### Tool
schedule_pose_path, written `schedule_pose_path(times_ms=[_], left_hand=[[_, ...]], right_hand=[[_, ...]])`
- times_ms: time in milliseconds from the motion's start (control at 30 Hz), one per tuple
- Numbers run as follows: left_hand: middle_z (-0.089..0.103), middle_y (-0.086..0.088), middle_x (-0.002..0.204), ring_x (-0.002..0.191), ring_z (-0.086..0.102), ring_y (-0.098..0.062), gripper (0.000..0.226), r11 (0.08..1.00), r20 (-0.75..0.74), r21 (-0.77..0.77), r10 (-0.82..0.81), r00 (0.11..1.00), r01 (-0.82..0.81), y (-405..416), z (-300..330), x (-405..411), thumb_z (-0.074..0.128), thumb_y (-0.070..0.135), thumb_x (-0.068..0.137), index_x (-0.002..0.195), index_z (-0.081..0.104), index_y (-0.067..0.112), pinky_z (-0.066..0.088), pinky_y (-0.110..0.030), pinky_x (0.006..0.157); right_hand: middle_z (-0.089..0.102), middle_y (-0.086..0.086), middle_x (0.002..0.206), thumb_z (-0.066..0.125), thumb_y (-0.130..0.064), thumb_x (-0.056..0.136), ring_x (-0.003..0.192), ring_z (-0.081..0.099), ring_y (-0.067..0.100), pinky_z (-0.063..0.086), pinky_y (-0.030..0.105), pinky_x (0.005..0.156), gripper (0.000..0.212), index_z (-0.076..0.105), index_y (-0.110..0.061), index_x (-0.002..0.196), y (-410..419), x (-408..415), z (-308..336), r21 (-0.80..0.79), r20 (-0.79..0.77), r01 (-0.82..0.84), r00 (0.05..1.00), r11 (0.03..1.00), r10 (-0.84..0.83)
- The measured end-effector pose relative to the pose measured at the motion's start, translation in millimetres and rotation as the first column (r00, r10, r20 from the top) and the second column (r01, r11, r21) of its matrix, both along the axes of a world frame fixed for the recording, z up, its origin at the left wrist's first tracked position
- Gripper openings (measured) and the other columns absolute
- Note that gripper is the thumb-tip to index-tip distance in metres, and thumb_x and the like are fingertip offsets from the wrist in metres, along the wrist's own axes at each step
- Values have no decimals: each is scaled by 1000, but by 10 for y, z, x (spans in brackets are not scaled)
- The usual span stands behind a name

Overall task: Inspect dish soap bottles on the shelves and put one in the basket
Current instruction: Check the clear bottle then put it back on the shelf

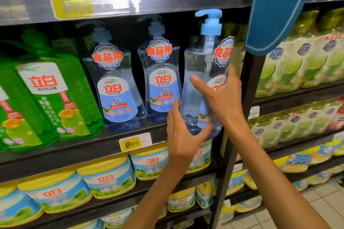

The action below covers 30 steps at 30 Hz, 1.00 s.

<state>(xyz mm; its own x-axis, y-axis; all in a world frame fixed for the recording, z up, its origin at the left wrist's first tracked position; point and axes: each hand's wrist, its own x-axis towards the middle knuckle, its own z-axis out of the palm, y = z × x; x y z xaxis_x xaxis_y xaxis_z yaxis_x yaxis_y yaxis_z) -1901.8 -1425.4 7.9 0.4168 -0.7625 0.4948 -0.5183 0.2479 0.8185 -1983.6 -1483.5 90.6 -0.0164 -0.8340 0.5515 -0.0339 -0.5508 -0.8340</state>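
Both hands grip one clear bottle (202,87) — left hand (183,139) cupping its base, right hand (222,98) wrapped round its middle — above the shelf (74,148).

- The held bottle (197,87) was clear, glossy plastic, with a matt blue plastic pump (210,21) and a glossy sticker.
- The green bottles (61,98) were shiny translucent plastic.
- The shelf edge (74,147) looked like dark, smooth metal.
- The price tag (133,143) was paper behind glossy plastic.
- The floor (327,202) was smooth pale tile.
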Motion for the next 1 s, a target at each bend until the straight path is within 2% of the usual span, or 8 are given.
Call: schedule_pose_path(times_ms=[133, 233, 333, 433, 633, 767, 867, 1000], left_hand=[[58, 32, 113, 108, 55, 12, 71, 976, -101, -69, -213, 972, 206, 199, 81, 149, 85, 25, 68, 127, 45, 33, 44, -5, 84], [66, 30, 95, 93, 62, 10, 60, 938, -157, -93, -344, 926, 333, 383, 157, 270, 83, 20, 67, 115, 51, 39, 47, -6, 75], [68, 20, 73, 71, 65, 3, 37, 887, -249, -83, -461, 852, 455, 567, 187, 367, 78, 32, 65, 97, 66, 45, 50, -12, 64], [70, 17, 83, 83, 67, -1, 20, 853, -387, -68, -500, 774, 517, 695, 160, 373, 73, 39, 66, 86, 70, 41, 51, -13, 69], [67, -6, 122, 114, 63, -26, 52, 860, -657, -138, -451, 604, 492, 841, 32, 319, 73, 48, 72, 118, 65, 24, 47, -52, 98], [69, -10, 118, 107, 67, -26, 55, 839, -771, -225, -464, 437, 495, 863, 99, 349, 71, 53, 73, 116, 70, 18, 58, -39, 80], [75, -7, 103, 94, 72, -20, 50, 784, -797, -284, -513, 318, 552, 860, 166, 372, 73, 55, 72, 103, 76, 17, 58, -31, 72], [74, -9, 102, 94, 71, -23, 64, 712, -807, -212, -514, 291, 670, 875, 128, 390, 21, 51, 101, 109, 72, 13, 57, -39, 82]], right_hand=[[65, -1, 117, 87, -27, 70, 105, 64, 7, 53, 24, 89, 67, 51, -10, 125, 197, -89, 85, 7, -6, -147, 989, 989, 147], [68, -15, 102, 72, -29, 77, 91, 65, -5, 50, 13, 75, 43, 53, -20, 114, 255, -189, 143, 23, 44, -324, 945, 946, 323], [69, -6, 99, 58, -25, 82, 84, 69, 4, 54, 20, 71, 39, 51, -15, 119, 297, -241, 188, 64, 167, -517, 849, 854, 502], [75, 3, 89, 58, -21, 88, 77, 72, 14, 57, 27, 66, 37, 53, -5, 121, 391, -198, 229, 106, 258, -620, 772, 777, 581], [67, 16, 116, 66, -26, 90, 104, 68, 28, 56, 45, 89, 42, 52, -5, 124, 579, -65, 242, 191, 161, -435, 898, 880, 409], [73, 3, 109, 57, -40, 94, 100, 70, 17, 55, 30, 80, 38, 60, -13, 120, 559, -99, 258, 145, 247, -590, 799, 794, 549], [70, 11, 115, 44, -48, 95, 105, 68, 27, 56, 38, 85, 51, 59, -11, 127, 559, -45, 292, 147, 395, -733, 659, 664, 640], [72, 4, 79, 47, -52, 91, 70, 69, 13, 57, 26, 62, 49, 61, -7, 106, 642, 59, 369, 149, 437, -810, 569, 567, 697]])
